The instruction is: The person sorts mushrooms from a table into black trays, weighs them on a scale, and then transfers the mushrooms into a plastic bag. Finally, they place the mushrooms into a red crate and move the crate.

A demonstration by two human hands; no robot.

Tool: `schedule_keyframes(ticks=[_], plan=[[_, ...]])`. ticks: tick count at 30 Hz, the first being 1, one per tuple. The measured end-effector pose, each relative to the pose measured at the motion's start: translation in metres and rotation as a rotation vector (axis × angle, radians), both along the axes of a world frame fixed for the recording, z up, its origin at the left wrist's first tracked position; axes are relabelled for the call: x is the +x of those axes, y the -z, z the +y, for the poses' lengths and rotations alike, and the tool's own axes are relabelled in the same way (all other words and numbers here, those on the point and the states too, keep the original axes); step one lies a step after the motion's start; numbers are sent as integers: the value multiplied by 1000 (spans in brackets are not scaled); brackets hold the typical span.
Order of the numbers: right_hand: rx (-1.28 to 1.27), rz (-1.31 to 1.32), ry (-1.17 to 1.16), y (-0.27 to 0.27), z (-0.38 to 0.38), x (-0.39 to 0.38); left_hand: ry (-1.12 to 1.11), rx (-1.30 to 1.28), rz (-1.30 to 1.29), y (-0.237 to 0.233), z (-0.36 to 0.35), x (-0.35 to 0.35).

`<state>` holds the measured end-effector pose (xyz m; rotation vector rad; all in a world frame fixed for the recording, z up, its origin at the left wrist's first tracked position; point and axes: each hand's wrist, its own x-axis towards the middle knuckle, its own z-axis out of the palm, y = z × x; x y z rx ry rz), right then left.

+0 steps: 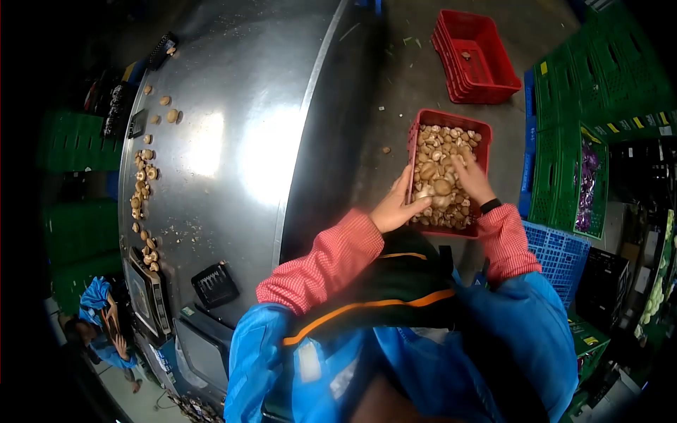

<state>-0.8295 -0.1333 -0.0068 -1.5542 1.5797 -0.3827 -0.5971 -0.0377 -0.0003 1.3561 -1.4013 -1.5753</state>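
Note:
A red crate (486,134) full of brown-capped mushrooms (434,144) stands in front of me, to the right of the steel table. My left hand (395,206) is at the crate's left side, its thumb and fingers curved around the near edge of a cluster of larger-looking mushrooms (442,187). Whether a container lies under that cluster, I cannot make out. Over the right part of the crate is my right hand (471,176), its fingers in among the mushrooms and smeared by motion. Its fingertips are too blurred to show a grip.
Mushrooms (144,190) lie along the far left of the steel table (233,120), with a black tray (215,284) nearer. Stacked red crates (486,63) stand beyond. Green crates (557,141) and a blue crate (557,257) line the right. Another person (106,324) is at lower left.

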Motion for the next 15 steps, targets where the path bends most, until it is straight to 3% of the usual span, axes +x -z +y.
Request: schedule_keyframes(ticks=[1,2,3,6,8,12,15], plan=[[-83,437,-41,3,-4,-14,48,70,-28,-3,-1,-4],[-158,516,-19,8,-2,-23,51,-91,-145,11,8,-4],[-231,594,1,13,1,-30,65,-2,-88,15,17,1],[-264,465,48,42,9,-28,26,282,67,10,46,30],[-384,529,-116,69,13,-9,-123,476,159,22,72,47],[-379,332,-327,80,40,63,-371,322,203,27,108,83],[-458,38,-498,65,48,132,-511,179,-40,-10,125,114]])
